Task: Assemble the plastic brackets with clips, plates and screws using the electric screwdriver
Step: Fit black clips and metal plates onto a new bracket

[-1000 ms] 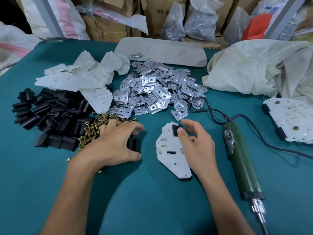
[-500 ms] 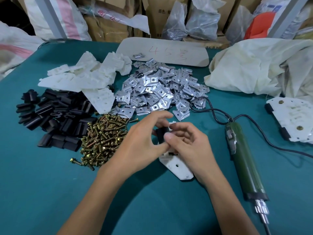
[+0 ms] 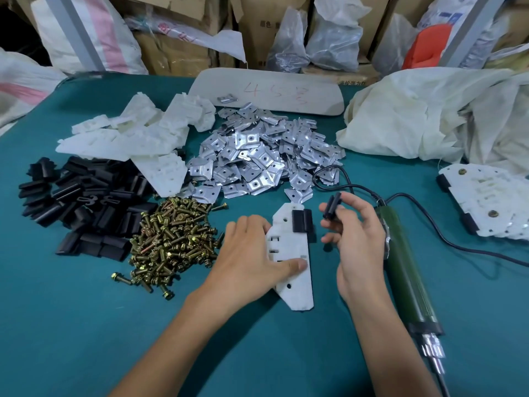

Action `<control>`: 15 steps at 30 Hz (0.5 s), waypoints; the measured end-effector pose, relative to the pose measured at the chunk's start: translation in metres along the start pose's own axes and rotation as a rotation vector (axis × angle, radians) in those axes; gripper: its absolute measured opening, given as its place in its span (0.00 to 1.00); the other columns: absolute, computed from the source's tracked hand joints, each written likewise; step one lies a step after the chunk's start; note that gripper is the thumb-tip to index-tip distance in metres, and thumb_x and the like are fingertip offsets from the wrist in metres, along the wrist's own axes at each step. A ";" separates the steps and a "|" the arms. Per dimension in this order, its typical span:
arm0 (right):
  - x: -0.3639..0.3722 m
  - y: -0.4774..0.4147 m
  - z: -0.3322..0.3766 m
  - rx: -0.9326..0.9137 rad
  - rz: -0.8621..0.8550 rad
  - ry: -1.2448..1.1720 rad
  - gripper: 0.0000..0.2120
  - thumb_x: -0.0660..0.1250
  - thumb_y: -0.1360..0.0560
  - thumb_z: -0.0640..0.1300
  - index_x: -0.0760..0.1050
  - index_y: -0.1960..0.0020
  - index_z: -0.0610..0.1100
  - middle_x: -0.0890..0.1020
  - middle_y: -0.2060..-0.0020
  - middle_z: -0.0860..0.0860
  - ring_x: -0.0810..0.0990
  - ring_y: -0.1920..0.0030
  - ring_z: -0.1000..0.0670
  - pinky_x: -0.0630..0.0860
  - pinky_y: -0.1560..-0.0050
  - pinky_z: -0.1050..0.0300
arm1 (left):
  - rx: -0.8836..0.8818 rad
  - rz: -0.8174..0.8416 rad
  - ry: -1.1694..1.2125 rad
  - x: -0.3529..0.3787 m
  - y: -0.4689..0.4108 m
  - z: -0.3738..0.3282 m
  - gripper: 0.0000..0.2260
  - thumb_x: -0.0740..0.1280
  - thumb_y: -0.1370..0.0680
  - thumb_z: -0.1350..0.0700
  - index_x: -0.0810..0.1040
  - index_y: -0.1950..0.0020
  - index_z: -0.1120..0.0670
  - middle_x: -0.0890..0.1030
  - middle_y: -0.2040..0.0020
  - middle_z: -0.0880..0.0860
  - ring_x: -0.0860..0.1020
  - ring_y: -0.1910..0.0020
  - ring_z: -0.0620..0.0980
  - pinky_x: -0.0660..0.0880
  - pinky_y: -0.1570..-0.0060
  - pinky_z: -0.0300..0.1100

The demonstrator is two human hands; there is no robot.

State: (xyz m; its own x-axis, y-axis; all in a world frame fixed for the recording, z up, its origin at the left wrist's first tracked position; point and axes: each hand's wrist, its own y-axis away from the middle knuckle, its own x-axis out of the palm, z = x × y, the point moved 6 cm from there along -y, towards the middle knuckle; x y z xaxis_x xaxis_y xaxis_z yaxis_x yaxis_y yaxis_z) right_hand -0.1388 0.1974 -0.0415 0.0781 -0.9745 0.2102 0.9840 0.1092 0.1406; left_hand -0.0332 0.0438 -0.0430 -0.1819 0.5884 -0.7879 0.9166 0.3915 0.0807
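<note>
Teal cloth covers the bench, seen from above by a person working with bare hands.

Nearest, on the right, a green electric screwdriver lies on the cloth. Its metal bit points toward the viewer, and its black cord trails away to the right.

Just left of it is the right hand, raised a little off the cloth. Its thumb and index finger pinch a black clip, held upright at the fingertips. The other fingers curl loosely below.

The clip is close beside the upper right edge of a white plastic bracket but does not touch it. This bracket lies flat at the middle of the bench and has a fitted clip on its top right corner.

The left hand rests on the bracket with its fingers straight and spread. The thumb presses across the bracket's lower half, and the fingertips reach its left edge.

Left of that hand is a heap of brass screws, and further left a heap of clips, all black.

Beyond these lie a pile of shiny metal plates and a pile of white brackets.

At the far right edge, a stack of assembled brackets shows clips and screws in place.

Further back lie a pale board with red writing and a crumpled cream sack.

Cardboard boxes and plastic bags stand behind the bench.
</note>
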 end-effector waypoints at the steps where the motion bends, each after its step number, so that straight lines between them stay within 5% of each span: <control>1: 0.000 0.001 0.000 -0.001 -0.003 -0.001 0.11 0.63 0.20 0.37 0.79 0.45 0.50 0.88 0.56 0.49 0.81 0.62 0.54 0.75 0.68 0.63 | -0.007 0.009 0.098 -0.002 0.001 0.001 0.25 0.69 0.33 0.28 0.60 0.52 0.40 0.70 0.54 0.42 0.70 0.55 0.44 0.67 0.63 0.38; 3: 0.000 0.001 0.001 0.003 -0.006 -0.004 0.11 0.62 0.20 0.37 0.79 0.46 0.50 0.88 0.56 0.49 0.80 0.63 0.54 0.75 0.68 0.62 | -0.038 0.028 0.295 -0.006 0.000 0.005 0.22 0.70 0.30 0.32 0.60 0.51 0.38 0.79 0.57 0.46 0.77 0.63 0.47 0.74 0.66 0.44; 5: 0.002 0.002 0.001 0.021 0.013 0.019 0.12 0.61 0.19 0.36 0.80 0.46 0.49 0.88 0.57 0.49 0.80 0.64 0.54 0.75 0.67 0.62 | -0.090 0.000 0.511 -0.013 -0.002 0.009 0.18 0.70 0.25 0.38 0.62 0.50 0.39 0.84 0.57 0.49 0.82 0.61 0.54 0.79 0.61 0.53; 9: 0.019 0.011 -0.005 0.085 0.211 0.146 0.15 0.59 0.19 0.33 0.81 0.46 0.46 0.88 0.59 0.47 0.78 0.68 0.54 0.74 0.70 0.62 | -0.150 -0.168 0.924 -0.031 -0.009 0.018 0.15 0.71 0.20 0.52 0.64 0.44 0.51 0.85 0.55 0.51 0.84 0.64 0.47 0.74 0.75 0.39; 15: 0.037 0.028 -0.012 0.120 0.451 0.247 0.18 0.59 0.21 0.35 0.84 0.48 0.52 0.86 0.62 0.46 0.79 0.69 0.47 0.76 0.67 0.54 | -0.136 -0.205 1.060 -0.031 -0.012 0.023 0.15 0.70 0.20 0.52 0.65 0.43 0.52 0.84 0.60 0.49 0.81 0.68 0.49 0.68 0.80 0.39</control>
State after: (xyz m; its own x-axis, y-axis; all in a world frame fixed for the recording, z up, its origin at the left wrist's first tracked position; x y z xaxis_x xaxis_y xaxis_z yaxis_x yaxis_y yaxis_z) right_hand -0.1063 0.1624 -0.0419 0.5394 -0.8409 0.0434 0.8196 0.5361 0.2019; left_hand -0.0305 0.0046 -0.0338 -0.6013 0.7887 0.1278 0.7987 0.5885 0.1258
